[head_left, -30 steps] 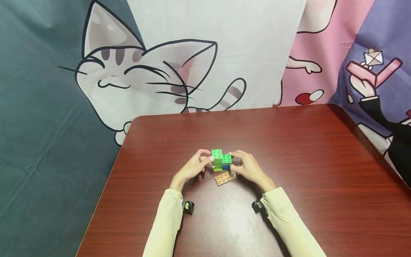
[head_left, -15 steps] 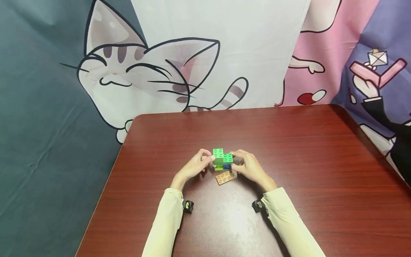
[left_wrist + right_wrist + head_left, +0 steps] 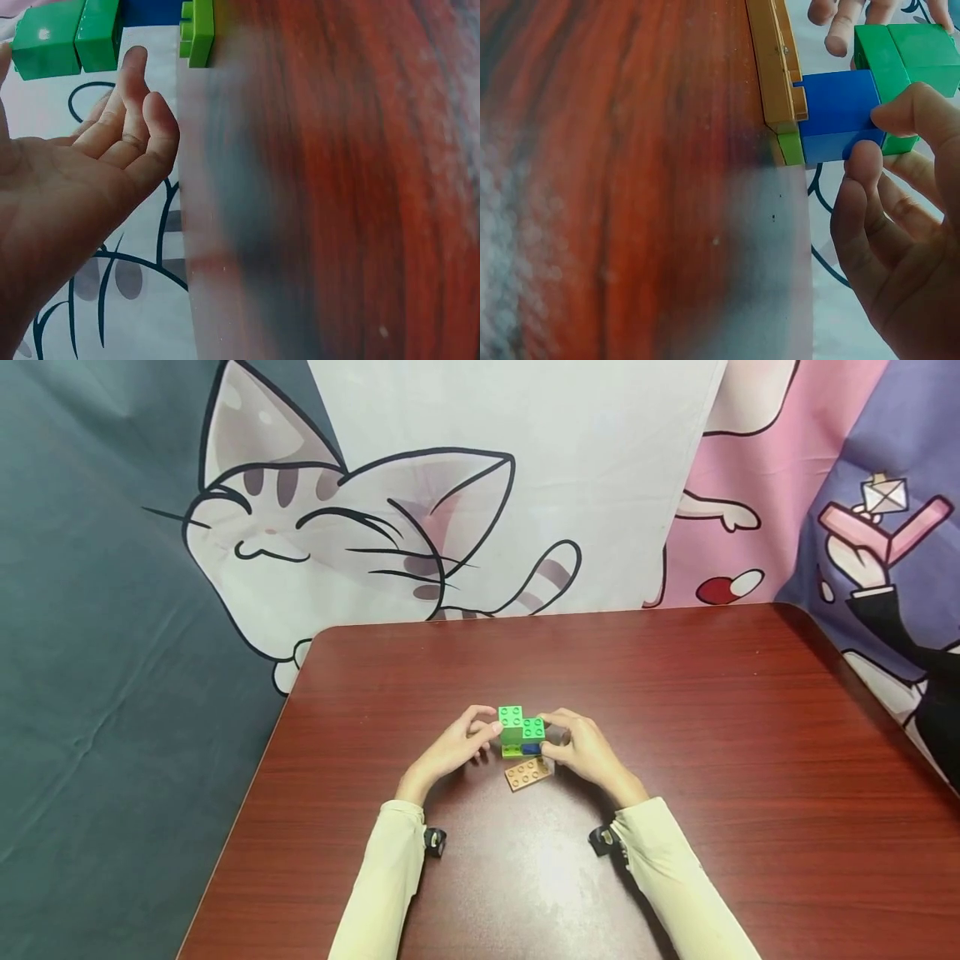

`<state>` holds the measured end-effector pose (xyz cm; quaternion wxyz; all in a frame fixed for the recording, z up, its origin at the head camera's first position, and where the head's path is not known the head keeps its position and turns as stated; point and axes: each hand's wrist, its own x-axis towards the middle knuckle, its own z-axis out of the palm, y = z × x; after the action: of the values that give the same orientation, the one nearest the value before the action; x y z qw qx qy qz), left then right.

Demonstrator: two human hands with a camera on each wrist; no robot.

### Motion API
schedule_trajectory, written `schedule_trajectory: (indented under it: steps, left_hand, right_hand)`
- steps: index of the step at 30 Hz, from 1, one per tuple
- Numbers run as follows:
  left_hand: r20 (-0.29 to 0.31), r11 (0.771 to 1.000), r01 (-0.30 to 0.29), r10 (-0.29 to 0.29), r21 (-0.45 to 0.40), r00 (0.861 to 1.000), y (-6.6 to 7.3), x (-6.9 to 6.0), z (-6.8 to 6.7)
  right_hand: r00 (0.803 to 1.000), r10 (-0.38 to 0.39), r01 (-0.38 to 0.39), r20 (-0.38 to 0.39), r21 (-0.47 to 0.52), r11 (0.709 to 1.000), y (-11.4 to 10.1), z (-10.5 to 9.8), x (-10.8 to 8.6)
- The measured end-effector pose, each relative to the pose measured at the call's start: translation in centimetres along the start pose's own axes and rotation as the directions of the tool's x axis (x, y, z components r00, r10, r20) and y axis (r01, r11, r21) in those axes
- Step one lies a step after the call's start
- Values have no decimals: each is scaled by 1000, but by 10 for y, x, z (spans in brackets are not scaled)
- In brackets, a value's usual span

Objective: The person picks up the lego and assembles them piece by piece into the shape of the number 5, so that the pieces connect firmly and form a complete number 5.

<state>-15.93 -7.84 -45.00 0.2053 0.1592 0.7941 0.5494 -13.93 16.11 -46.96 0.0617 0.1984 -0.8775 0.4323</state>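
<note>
On the counter (image 3: 675, 693), the brick stack (image 3: 511, 734) stands upright, studs up, taller end left; the right hand (image 3: 587, 752) pinches its blue brick (image 3: 840, 105); the left hand (image 3: 453, 747), fingers loose, is beside; nearer, the tan plate (image 3: 527, 773) slants lengthwise, right end farther

Left sleeve (image 3: 381, 877) and right sleeve (image 3: 678, 877), both plain cream
They are long and lightly creased; the left wrist camera (image 3: 435, 842) and right wrist camera (image 3: 602, 841) are small, black and boxy, each with a little pale mark
</note>
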Motion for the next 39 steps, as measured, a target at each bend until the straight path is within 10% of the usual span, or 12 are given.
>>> schedule_trajectory:
  steps: [17,39]
  left_hand:
    - [-86,989,5,-18,-151,996,12,8,4]
    - [-140,988,69,-88,-138,986,36,12,16]
  right_hand:
    - [1000,0,0,-2,18,1000,-1,1,0]
    - [1000,-7,8,-14,32,999,1,2,0]
